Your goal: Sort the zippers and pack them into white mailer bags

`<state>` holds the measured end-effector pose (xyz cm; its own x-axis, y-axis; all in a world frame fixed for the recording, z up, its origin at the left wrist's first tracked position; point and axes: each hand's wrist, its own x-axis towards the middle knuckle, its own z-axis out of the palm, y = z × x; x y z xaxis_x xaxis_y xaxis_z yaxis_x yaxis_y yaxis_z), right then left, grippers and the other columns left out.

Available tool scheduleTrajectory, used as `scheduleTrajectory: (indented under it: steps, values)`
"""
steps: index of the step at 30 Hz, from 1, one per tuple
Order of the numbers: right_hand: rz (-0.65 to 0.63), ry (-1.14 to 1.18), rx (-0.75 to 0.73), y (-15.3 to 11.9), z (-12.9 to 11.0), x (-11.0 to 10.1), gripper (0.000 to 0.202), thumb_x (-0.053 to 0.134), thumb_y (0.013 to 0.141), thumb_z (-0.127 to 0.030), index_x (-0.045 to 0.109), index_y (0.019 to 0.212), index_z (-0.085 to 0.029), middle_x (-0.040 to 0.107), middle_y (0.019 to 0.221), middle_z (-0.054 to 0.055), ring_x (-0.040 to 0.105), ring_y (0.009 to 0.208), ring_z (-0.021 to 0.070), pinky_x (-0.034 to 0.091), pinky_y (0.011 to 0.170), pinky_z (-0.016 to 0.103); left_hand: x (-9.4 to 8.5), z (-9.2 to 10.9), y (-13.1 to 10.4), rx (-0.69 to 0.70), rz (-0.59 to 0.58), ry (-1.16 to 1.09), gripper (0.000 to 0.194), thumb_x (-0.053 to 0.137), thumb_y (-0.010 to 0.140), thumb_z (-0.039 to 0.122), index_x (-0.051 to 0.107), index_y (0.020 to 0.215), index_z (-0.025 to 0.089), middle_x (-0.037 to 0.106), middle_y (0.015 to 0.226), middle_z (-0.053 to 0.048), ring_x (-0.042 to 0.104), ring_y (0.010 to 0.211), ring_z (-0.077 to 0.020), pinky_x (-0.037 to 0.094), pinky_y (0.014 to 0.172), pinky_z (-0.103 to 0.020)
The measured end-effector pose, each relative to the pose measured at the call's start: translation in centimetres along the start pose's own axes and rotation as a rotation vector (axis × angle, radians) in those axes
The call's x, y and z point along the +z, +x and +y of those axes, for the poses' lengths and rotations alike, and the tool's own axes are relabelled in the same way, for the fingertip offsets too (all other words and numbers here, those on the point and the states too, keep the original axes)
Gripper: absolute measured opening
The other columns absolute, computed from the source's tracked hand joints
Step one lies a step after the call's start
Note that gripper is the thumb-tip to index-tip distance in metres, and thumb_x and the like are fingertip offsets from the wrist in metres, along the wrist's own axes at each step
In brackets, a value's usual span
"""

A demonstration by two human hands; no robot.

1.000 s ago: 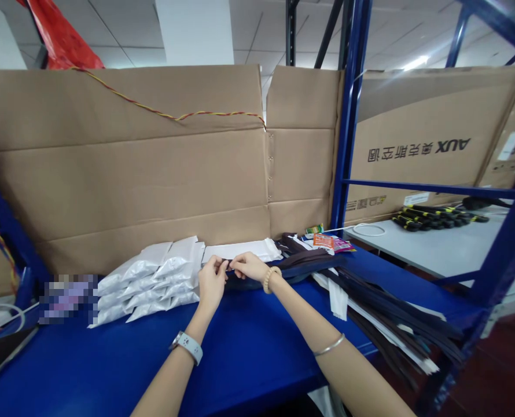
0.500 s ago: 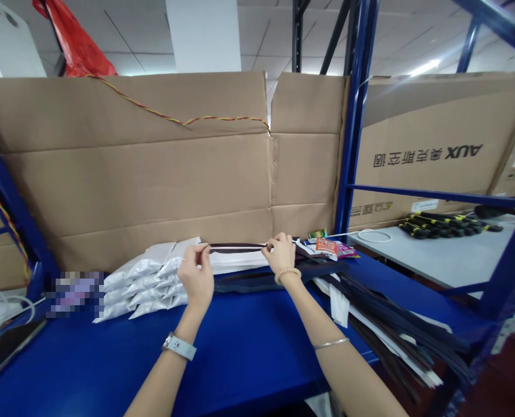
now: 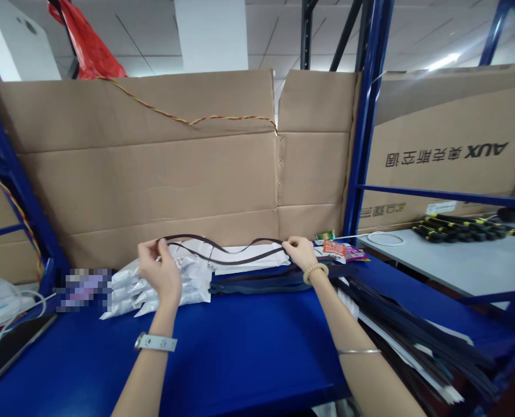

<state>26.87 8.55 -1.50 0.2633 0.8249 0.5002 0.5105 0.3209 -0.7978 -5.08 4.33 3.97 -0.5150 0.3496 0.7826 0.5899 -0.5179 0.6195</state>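
A long dark brown zipper (image 3: 261, 255) is stretched loosely between my hands, its two narrow strands sagging apart in the middle. My left hand (image 3: 162, 272) pinches one end between thumb and fingers, above the stack of white plastic bags (image 3: 194, 284). At the other end, my right hand (image 3: 301, 253) is closed on the zipper near the back of the table. Beneath it lie white strips (image 3: 244, 267) and navy zippers (image 3: 257, 286). A larger pile of navy, brown and white zippers (image 3: 414, 330) spreads by my right forearm and hangs over the table's edge.
Cardboard (image 3: 153, 174) walls off the back of the blue table (image 3: 240, 347). Small colourful packets (image 3: 334, 249) lie beside a blue post (image 3: 365, 133). On a grey table (image 3: 440, 260) at right rest several black-and-yellow tools (image 3: 461, 227). A white cable (image 3: 36, 298) is at far left.
My left hand has moved left and slightly up, drawing the zipper out longer between my hands. Its strands now sag apart. The view has shifted slightly.
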Motion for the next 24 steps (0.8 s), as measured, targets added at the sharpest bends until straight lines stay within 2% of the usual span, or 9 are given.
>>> scheduleTrajectory:
  steps: [2,6,8,10,13,16,19,24]
  values:
    - [-0.158,0.128,0.015,-0.5,-1.0,0.7,0.027,0.048,0.072,-0.037,0.048,0.054,-0.018,0.045,0.051,-0.001,0.043,0.055,0.0135,0.032,0.057,0.027,1.1,0.8,-1.7,0.065,-0.141,-0.017,0.014,0.049,0.084,0.031,0.054,0.087,0.018,0.058,0.078,-0.001,0.056,0.072,-0.0139,0.043,0.069,-0.027]
    - [-0.452,0.453,0.007,-2.2,-3.5,2.8,0.036,0.052,0.076,-0.049,0.050,0.059,-0.017,0.046,0.055,-0.002,0.045,0.054,0.0114,0.035,0.056,0.024,3.0,2.3,-5.4,0.225,-0.676,-0.075,0.009,0.049,0.081,0.022,0.057,0.079,0.020,0.059,0.072,0.000,0.055,0.066,-0.0121,0.042,0.065,-0.025]
    - [-0.528,0.623,0.018,-3.1,-4.5,3.8,0.043,0.051,0.077,-0.055,0.046,0.058,-0.017,0.043,0.054,-0.003,0.043,0.053,0.0102,0.034,0.055,0.024,3.4,2.6,-6.8,0.282,-0.871,-0.043,0.006,0.051,0.077,0.019,0.057,0.074,0.019,0.058,0.071,0.001,0.051,0.062,-0.0115,0.040,0.061,-0.025]
    - [-0.524,0.678,0.038,-3.8,-5.1,4.7,0.048,0.050,0.078,-0.059,0.042,0.056,-0.018,0.039,0.052,-0.004,0.040,0.051,0.0094,0.032,0.053,0.024,3.5,2.6,-7.8,0.269,-0.999,-0.011,0.006,0.054,0.075,0.022,0.057,0.072,0.019,0.058,0.071,0.000,0.049,0.058,-0.0114,0.038,0.059,-0.025]
    - [-0.492,0.688,0.077,-4.4,-5.3,5.7,0.052,0.051,0.076,-0.063,0.035,0.053,-0.019,0.032,0.050,-0.005,0.033,0.048,0.0085,0.028,0.050,0.023,3.6,2.3,-8.6,0.168,-1.059,-0.003,0.022,0.049,0.082,0.036,0.057,0.072,0.018,0.057,0.064,0.000,0.048,0.056,-0.0122,0.036,0.056,-0.025]
    - [-0.482,0.726,0.092,-4.6,-5.2,6.3,0.053,0.055,0.074,-0.062,0.030,0.052,-0.020,0.025,0.051,-0.006,0.027,0.048,0.0079,0.025,0.048,0.023,3.8,1.9,-9.0,0.141,-0.974,0.029,0.031,0.046,0.084,0.045,0.053,0.069,0.019,0.053,0.059,0.001,0.048,0.056,-0.0127,0.033,0.055,-0.024]
    - [-0.513,0.726,0.043,-4.9,-5.2,6.5,0.048,0.057,0.075,-0.055,0.034,0.055,-0.019,0.028,0.054,-0.006,0.028,0.051,0.0077,0.025,0.049,0.023,4.0,1.6,-9.2,0.173,-0.930,0.077,0.027,0.047,0.085,0.042,0.051,0.071,0.019,0.054,0.061,0.001,0.049,0.058,-0.0131,0.032,0.054,-0.024]
    - [-0.509,0.676,-0.067,-5.2,-5.1,6.6,0.037,0.061,0.075,-0.044,0.038,0.061,-0.019,0.038,0.055,-0.006,0.033,0.052,0.0077,0.028,0.052,0.022,3.8,1.6,-9.1,0.236,-0.960,0.085,0.025,0.036,0.091,0.033,0.052,0.076,0.021,0.059,0.070,0.000,0.052,0.062,-0.0134,0.033,0.058,-0.024]
